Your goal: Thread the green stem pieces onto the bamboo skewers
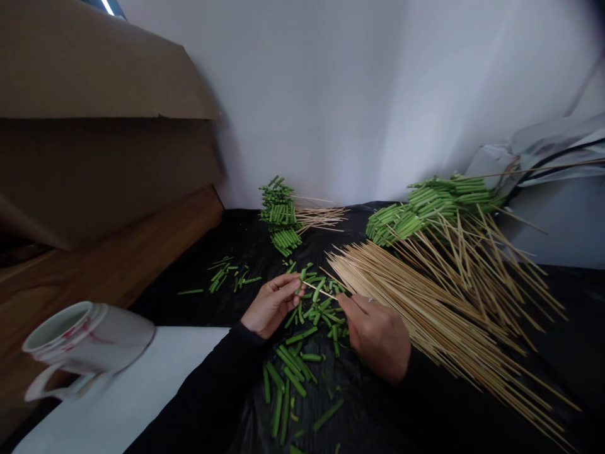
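Note:
My left hand (pixel 276 301) is closed, pinching a short cut piece of green stalk (pixel 303 275) between thumb and fingers. In my right hand (pixel 378 334) is a thin bamboo skewer (pixel 321 290), its tip reaching to the green piece at my left fingertips. Whether the tip has gone into the piece cannot be made out. Under and between both hands lie loose green stalk pieces (pixel 290 369), scattered on black plastic sheeting (pixel 189 312). Beside my right hand a large bundle of bare bamboo skewers (pixel 425 309) is spread out.
Skewered green stalks are stacked in a small pile (pixel 278 214) by the wall and a bigger pile (pixel 430 205) at the right. A white mug (pixel 113 337) stands on a white surface (pixel 137 391) at left. Behind it is a cardboard box (pixel 108 164); a grey container (pixel 562 221) is far right.

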`<control>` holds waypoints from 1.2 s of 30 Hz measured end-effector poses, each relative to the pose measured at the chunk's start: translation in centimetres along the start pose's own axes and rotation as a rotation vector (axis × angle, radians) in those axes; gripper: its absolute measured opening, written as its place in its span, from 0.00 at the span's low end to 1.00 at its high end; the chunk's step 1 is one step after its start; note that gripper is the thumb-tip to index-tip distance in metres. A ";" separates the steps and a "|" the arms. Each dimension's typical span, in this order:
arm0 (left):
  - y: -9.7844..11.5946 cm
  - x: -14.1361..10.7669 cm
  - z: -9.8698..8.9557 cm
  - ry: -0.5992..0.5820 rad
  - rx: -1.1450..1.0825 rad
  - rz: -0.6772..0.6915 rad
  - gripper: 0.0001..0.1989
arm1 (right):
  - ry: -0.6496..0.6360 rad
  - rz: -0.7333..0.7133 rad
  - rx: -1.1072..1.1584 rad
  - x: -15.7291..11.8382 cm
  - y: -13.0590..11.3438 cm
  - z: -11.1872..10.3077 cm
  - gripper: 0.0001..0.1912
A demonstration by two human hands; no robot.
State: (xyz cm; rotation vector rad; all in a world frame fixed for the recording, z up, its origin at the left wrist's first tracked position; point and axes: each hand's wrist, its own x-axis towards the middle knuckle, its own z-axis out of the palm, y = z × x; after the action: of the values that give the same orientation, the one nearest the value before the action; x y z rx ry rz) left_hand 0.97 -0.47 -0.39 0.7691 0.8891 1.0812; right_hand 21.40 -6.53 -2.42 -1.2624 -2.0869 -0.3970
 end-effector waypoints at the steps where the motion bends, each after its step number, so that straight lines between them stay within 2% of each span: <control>1: 0.0 0.0 0.0 0.004 -0.003 -0.003 0.13 | 0.001 0.000 0.006 0.0 0.0 0.0 0.14; 18: -0.3 -0.2 0.3 -0.029 0.028 -0.017 0.11 | -0.018 0.028 0.022 -0.2 -0.5 -0.1 0.14; 25: -0.5 -0.1 0.4 -0.010 0.035 -0.025 0.13 | -0.024 0.031 0.022 -0.2 -0.6 0.0 0.15; 36: -1.0 -0.7 1.5 -0.029 0.127 0.034 0.11 | -0.029 0.050 0.002 0.5 -1.1 -0.2 0.13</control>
State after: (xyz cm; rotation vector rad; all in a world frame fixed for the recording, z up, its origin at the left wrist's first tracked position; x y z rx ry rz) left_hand 2.55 -1.57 -0.48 0.9058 0.9295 1.0477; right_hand 20.35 -6.87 -1.90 -1.3237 -2.0744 -0.3561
